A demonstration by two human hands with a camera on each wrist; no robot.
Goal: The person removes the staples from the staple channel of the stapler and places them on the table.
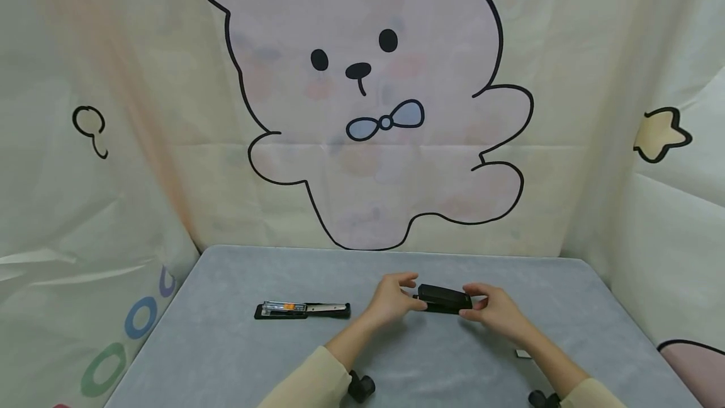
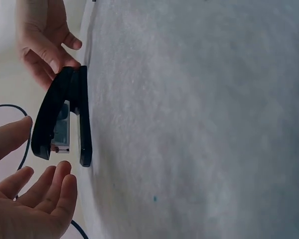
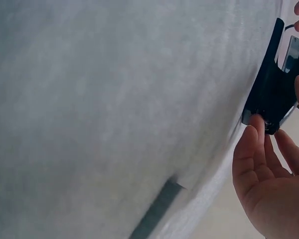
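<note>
A black stapler (image 1: 444, 298) stands on the grey-covered table between the two hands, its jaws apart in the left wrist view. My right hand (image 1: 498, 312) holds it at the hinge end, with fingertips (image 3: 257, 123) at the base's rear corner. At its front end is my left hand (image 1: 392, 298), fingers loosely bent and spread; in the left wrist view a gap shows between these fingertips (image 2: 65, 168) and the stapler (image 2: 84, 114). Farther left lies a long black opened-out stapler (image 1: 303, 311) with a clear part, an orange piece and a metal strip.
A small pale strip (image 1: 523, 354) lies on the table beside the right forearm, showing as a grey strip (image 3: 157, 209) in the right wrist view. Black devices (image 1: 360, 387) sit at both wrists. A cartoon-printed curtain (image 1: 362, 194) stands behind the table (image 1: 238, 357).
</note>
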